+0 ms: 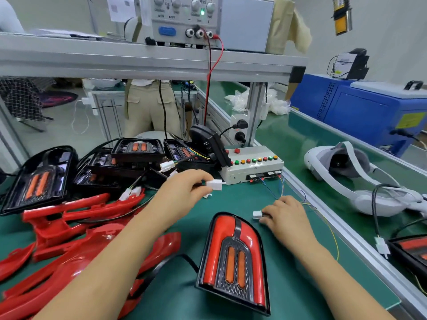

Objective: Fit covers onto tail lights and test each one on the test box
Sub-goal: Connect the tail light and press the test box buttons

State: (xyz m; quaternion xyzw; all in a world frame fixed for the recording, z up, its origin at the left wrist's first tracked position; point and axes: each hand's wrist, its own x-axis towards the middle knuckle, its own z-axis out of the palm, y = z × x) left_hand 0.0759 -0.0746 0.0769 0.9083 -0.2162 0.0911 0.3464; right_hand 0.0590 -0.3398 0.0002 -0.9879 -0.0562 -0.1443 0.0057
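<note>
Red cover and black housing are already joined on one tail light (233, 262), which lies face up on the green mat (288, 285) at near centre, between the two forearms. Its black cable (184, 258) runs off to the left, under the left arm.

**Hands**
- The left hand (184, 192) pinches a white connector (213, 184) between thumb and fingertips, just short of the test box (251, 165).
- The right hand (286, 215) rests on the mat with its fingers curled around a second white plug (257, 214). Thin wires run from this plug toward the test box.
- The two plugs are apart and not mated.

**Progress (judgement)**
- The cover is fitted on this unit. Its electrical test is being prepared, and the lens shows no glow.
- The next move calls for the two plugs to be aligned and pushed together.
- Much work remains. A heap of uncovered black tail lights (46, 179) sits at far left, with loose red covers (69, 227) heaped nearer on the left.
- Another covered light (411, 250) lies at the right edge, on the belt. Whether it has been tested cannot be told.

**Containers**
- No bin or tray is visible. All parts lie loose on the mat in heaps.
- The test box carries a row of coloured lamps on its top face. Whether any are lit cannot be told.
</note>
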